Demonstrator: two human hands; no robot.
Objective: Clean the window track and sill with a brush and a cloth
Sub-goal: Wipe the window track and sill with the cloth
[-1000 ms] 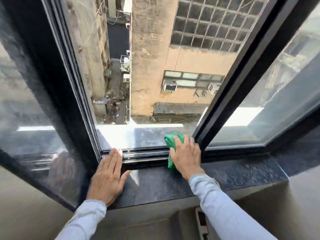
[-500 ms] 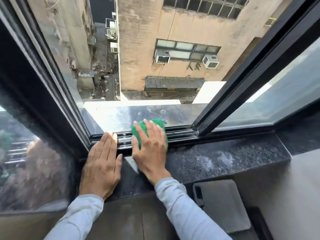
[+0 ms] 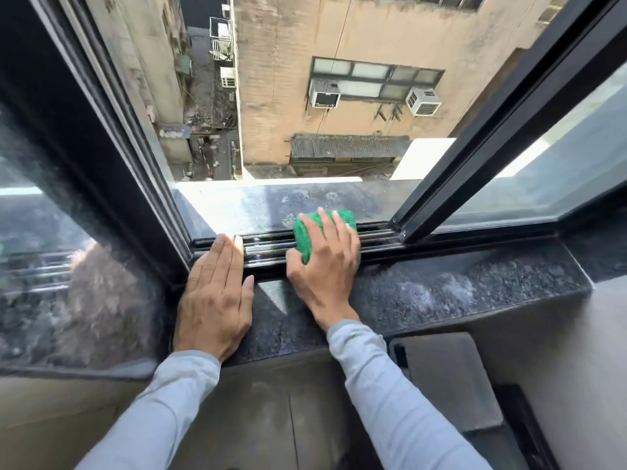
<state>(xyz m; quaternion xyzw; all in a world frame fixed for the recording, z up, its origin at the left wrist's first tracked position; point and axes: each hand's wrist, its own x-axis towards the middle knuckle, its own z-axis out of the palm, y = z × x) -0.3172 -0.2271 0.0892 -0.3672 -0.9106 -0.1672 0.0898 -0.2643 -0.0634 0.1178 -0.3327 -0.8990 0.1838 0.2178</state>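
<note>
Palms lie flat at the open window: the left hand point(image 3: 217, 300) rests with fingers straight and together on the dark speckled sill point(image 3: 441, 293), its fingertips reaching the track point(image 3: 376, 236). The right hand point(image 3: 327, 266), fingers spread, presses a folded green cloth point(image 3: 305, 232) onto the track rails, just beside the left hand. Pale dusty smears mark the sill.

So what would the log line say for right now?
step: track wipe | right hand: presses green cloth on window track | left hand: flat on sill | brush: not in view
</note>
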